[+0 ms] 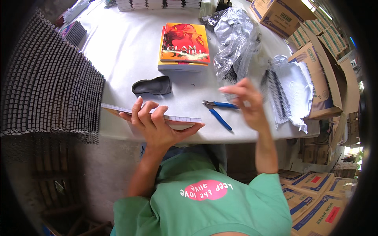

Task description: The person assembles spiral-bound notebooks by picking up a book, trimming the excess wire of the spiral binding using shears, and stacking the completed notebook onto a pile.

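Note:
My left hand [154, 121] is closed around a notebook [183, 119], tilted nearly edge-on at the table's front edge with its lined page edge showing. Its thumb lies along the near side and its fingers curl over the top. To the right, my right hand [249, 105] is raised with nothing visible in it, its index finger stretched out and slightly blurred by motion. Just left of it lie blue-handled wire cutters [219, 111], jaws pointing left and handles apart. A black shallow scoop-shaped object [152, 86] rests beyond the notebook. Farther back sits a small stack of orange-red covered notebooks [185, 43].
Tall stacks of wire-bound notebooks [47, 82] crowd the left side. Crumpled clear plastic [238, 39] lies at the back right, near a white-wrapped bundle [297, 88]. Open cardboard boxes [315, 78] stand along the right edge; more cartons [315, 200] sit lower right.

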`<act>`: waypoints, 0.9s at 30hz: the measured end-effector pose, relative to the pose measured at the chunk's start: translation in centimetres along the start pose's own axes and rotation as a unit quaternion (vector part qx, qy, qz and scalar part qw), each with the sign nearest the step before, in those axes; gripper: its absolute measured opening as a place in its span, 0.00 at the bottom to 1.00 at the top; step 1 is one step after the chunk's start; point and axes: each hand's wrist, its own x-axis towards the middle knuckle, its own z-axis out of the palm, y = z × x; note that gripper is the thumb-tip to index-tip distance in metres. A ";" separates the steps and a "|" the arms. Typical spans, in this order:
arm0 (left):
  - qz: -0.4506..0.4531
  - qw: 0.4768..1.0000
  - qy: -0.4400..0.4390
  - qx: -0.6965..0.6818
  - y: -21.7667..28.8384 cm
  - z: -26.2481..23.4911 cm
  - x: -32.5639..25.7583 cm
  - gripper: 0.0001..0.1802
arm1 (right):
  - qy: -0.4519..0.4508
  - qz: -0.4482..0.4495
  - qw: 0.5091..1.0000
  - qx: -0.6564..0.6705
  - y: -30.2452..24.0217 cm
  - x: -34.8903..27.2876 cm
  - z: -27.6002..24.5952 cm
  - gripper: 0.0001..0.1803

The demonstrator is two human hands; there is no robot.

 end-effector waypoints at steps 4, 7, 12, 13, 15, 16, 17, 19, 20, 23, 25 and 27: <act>-0.019 0.997 0.062 -0.044 0.3 1.4 -0.5 0.36 | 0.023 0.036 0.998 0.053 0.6 -1.5 4.7 0.20; -0.012 0.998 0.053 -0.015 0.3 2.1 -0.9 0.31 | 0.000 0.043 0.999 0.007 -1.3 -1.2 4.4 0.21; -0.008 0.999 0.045 0.021 0.6 1.6 -0.3 0.28 | 0.034 -0.028 0.999 -0.032 -1.8 0.2 4.2 0.20; -0.001 0.999 0.034 0.023 0.6 1.3 -0.3 0.29 | 0.033 -0.040 0.998 -0.034 -1.8 0.2 4.1 0.21; 0.009 1.000 0.018 0.022 0.5 1.0 -0.2 0.30 | 0.034 -0.057 0.997 -0.030 -1.8 0.5 3.9 0.20; 0.010 1.000 0.014 0.017 0.4 0.9 -0.2 0.30 | 0.035 -0.063 0.997 -0.024 -1.9 0.7 3.7 0.19; 0.012 1.000 0.009 0.013 0.3 0.8 -0.2 0.30 | 0.036 -0.069 0.997 -0.018 -1.9 0.8 3.6 0.18; 0.003 1.000 -0.012 0.009 0.1 0.5 -0.2 0.29 | 0.027 -0.036 0.997 0.062 -2.2 1.2 4.1 0.15; -0.002 1.000 -0.022 0.007 0.2 0.4 -0.1 0.28 | 0.022 -0.019 0.994 0.101 -2.3 1.3 4.3 0.14; -0.039 0.997 -0.049 -0.043 0.6 -0.1 0.1 0.23 | -0.043 -0.029 0.982 0.179 -0.8 1.5 3.3 0.11; -0.045 0.996 -0.052 -0.049 0.6 -0.2 0.4 0.23 | -0.068 -0.070 0.982 0.159 -0.7 2.2 2.9 0.12; -0.042 0.997 -0.045 -0.038 0.7 -0.2 0.4 0.23 | -0.102 -0.089 0.980 0.147 -0.5 2.5 2.3 0.13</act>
